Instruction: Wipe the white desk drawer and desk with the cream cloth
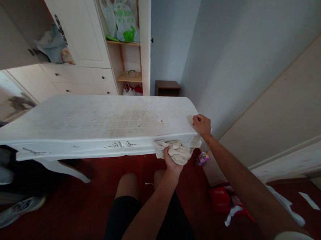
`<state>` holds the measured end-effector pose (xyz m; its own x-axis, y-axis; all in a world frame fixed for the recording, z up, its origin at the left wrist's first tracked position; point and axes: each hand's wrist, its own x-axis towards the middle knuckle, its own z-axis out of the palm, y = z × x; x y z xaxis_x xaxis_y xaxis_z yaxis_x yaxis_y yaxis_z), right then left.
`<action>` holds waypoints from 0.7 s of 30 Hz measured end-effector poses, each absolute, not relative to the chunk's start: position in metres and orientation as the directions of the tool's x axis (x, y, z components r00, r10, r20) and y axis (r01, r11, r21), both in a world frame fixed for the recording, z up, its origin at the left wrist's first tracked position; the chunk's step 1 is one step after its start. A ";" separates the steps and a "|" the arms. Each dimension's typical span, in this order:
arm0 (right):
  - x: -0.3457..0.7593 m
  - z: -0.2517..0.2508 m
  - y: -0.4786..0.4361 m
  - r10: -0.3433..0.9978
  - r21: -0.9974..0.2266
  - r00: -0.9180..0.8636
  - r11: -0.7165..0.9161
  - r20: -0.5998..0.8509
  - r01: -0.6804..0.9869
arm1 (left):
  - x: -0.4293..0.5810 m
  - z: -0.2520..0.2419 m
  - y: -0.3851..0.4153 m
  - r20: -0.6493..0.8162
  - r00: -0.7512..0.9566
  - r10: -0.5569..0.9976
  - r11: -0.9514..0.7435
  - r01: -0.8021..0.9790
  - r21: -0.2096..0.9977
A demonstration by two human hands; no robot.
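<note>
Your left hand [170,162] is closed tight around a crumpled pale cloth [180,152], fingers wrapped into its folds. The cloth is pressed against the front edge of the white table [95,116], near the table's right end, with loose folds spilling out on both sides of your fist. Your right hand [202,124] rests on the table's right front corner, just beside the cloth, with the fingers curled down. You cannot tell whether it grips the edge or only leans there. The tabletop is smudged with grey marks. Behind the table stands a cream wardrobe [81,34] with plastic bags [124,24] on its open shelves. Below the table's right end, a red packet [220,199] lies on the dark red floor [74,215]. A shoe [17,210] sits under the table's left end.
</note>
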<state>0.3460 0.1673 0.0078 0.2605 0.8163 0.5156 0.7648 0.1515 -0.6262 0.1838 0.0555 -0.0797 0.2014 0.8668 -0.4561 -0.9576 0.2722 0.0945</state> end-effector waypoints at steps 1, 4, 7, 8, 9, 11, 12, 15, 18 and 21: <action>0.346 0.008 0.167 0.817 -0.627 0.263 0.148 0.513 0.765 | 0.195 -0.075 0.057 -0.450 0.220 0.866 0.273 -0.960 0.057; 0.346 0.008 0.167 0.819 -0.633 0.269 0.142 0.507 0.761 | 0.228 -0.059 0.063 -0.413 0.285 0.865 0.316 -0.949 0.008; 0.345 0.009 0.167 0.817 -0.624 0.267 0.139 0.510 0.769 | 0.247 -0.046 0.068 -0.400 0.323 0.858 0.355 -0.935 0.006; 0.345 0.008 0.167 0.816 -0.623 0.268 0.137 0.511 0.770 | 0.249 -0.045 0.068 -0.402 0.338 0.851 0.379 -0.925 0.023; 0.344 0.008 0.168 0.815 -0.624 0.271 0.137 0.513 0.770 | 0.248 -0.045 0.068 -0.408 0.353 0.842 0.408 -0.911 0.052; 0.344 0.008 0.168 0.813 -0.630 0.274 0.140 0.513 0.764 | 0.243 -0.048 0.068 -0.438 0.378 0.816 0.479 -0.866 0.143; 0.344 0.008 0.168 0.813 -0.631 0.274 0.143 0.514 0.762 | 0.238 -0.050 0.067 -0.454 0.386 0.803 0.514 -0.835 0.199; 0.344 0.009 0.167 0.813 -0.631 0.274 0.142 0.514 0.762 | 0.220 -0.053 0.064 -0.451 0.344 0.824 0.525 -0.764 0.376; 0.345 0.009 0.166 0.814 -0.634 0.277 0.139 0.511 0.761 | 0.201 -0.051 0.060 -0.403 0.222 0.888 0.416 -0.763 0.496; 0.346 0.010 0.165 0.815 -0.637 0.268 0.154 0.514 0.755 | 0.178 -0.048 0.055 -0.425 0.087 0.901 0.314 -0.809 0.498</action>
